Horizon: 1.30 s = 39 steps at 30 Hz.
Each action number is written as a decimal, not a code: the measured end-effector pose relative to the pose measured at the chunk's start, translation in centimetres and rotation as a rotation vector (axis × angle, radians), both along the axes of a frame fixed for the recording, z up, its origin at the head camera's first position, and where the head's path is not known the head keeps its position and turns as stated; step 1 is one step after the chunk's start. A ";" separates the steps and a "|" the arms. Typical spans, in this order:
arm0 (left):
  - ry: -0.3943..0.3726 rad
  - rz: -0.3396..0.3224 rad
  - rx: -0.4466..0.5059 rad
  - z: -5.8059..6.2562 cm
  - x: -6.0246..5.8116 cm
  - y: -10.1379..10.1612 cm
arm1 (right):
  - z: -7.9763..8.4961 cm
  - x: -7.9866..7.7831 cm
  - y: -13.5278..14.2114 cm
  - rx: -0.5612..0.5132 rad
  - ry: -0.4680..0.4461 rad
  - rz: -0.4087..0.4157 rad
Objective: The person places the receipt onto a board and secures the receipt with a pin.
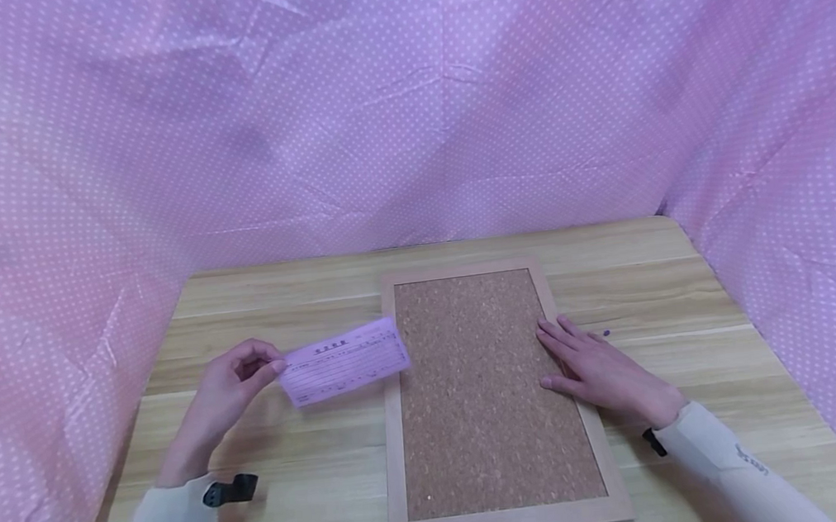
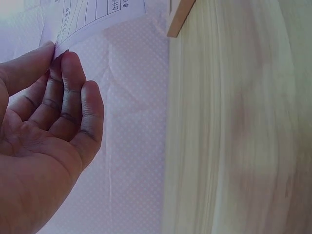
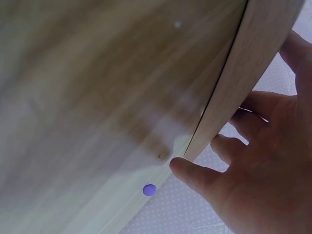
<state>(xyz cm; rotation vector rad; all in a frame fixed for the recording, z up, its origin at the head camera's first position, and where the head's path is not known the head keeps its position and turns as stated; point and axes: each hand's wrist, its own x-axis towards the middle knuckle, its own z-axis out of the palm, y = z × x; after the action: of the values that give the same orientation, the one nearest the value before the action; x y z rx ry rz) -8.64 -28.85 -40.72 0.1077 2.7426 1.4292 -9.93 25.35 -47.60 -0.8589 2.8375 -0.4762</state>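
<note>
A framed corkboard (image 1: pixel 489 396) lies flat on the wooden table. My left hand (image 1: pixel 231 385), to the left of it, pinches a printed paper form (image 1: pixel 345 361) by its left end between thumb and fingertips. The form is held raised, and its right end overlaps the board's left frame in the head view. In the left wrist view the thumb and index fingertip of the left hand (image 2: pixel 48 112) meet at the corner of the paper (image 2: pixel 97 14). My right hand (image 1: pixel 599 365) rests across the board's right frame, fingers extended, fingertips over the cork.
A small purple round piece (image 1: pixel 607 332) sits on the table (image 1: pixel 696 369) just past the right hand; the right wrist view also shows this purple piece (image 3: pixel 149 190). Pink dotted cloth (image 1: pixel 405 113) hangs around the table's back and sides.
</note>
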 end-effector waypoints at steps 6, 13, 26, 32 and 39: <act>0.017 -0.025 0.051 0.0 -0.2 1.0 | 0.0 0.0 0.0 -0.007 0.005 0.001; -0.002 -0.026 0.120 -0.2 -0.4 2.3 | 0.1 -0.1 0.0 -0.013 0.015 0.004; -0.038 -0.021 0.155 -0.2 -1.1 4.4 | 0.3 -0.1 -0.1 -0.021 0.010 0.001; -0.011 -0.022 0.163 -0.5 -1.6 5.3 | 0.3 -0.2 -0.1 -0.012 -0.005 -0.004; -0.010 -0.024 0.181 -0.4 -2.0 6.5 | 0.3 -0.2 -0.1 -0.008 0.011 0.000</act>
<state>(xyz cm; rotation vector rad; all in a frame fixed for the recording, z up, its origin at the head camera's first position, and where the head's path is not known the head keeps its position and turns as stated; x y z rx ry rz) -10.67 -22.35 -41.12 0.1390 2.5893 1.6638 -10.09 25.20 -47.31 -0.8659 2.8470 -0.4844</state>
